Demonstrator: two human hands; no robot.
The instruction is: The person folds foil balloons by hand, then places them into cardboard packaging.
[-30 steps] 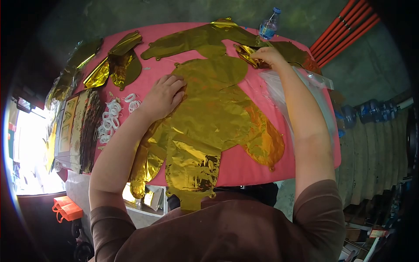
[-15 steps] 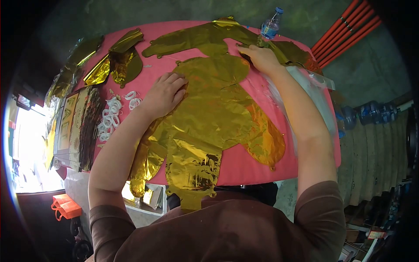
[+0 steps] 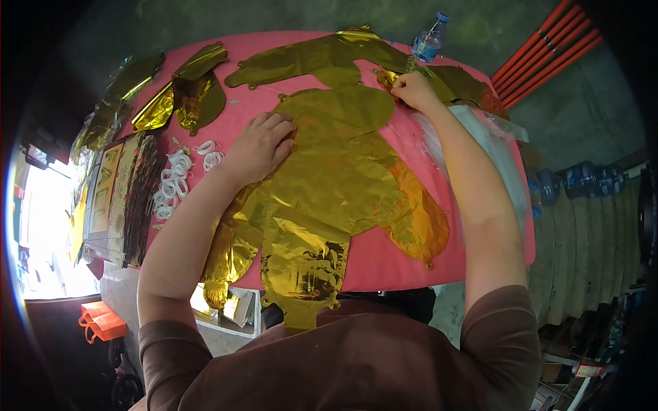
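A large flat gold foil sheet [image 3: 329, 157] with several lobes spreads over the pink table [image 3: 439, 270], its lower end hanging past the near edge. My left hand [image 3: 260, 147] lies on the left edge of the foil, fingers loosely bent and slightly apart. At the far right, my right hand [image 3: 413, 90] is closed in a pinch on the edge of another gold foil piece [image 3: 452, 83], which bunches up at the fingers. A further gold foil piece [image 3: 291, 60] lies beyond the large sheet.
White ribbon coils [image 3: 173, 183] and a stack of printed packets [image 3: 123, 198] are at the left. More folded gold foil [image 3: 195, 96] lies behind them. A plastic bottle [image 3: 428, 44] stands at the far edge; clear plastic bags [image 3: 490, 151] lie at the right.
My right hand has closed from spread fingers into a pinch, and the foil edge beside it has lifted and creased. My left hand stays where it was.
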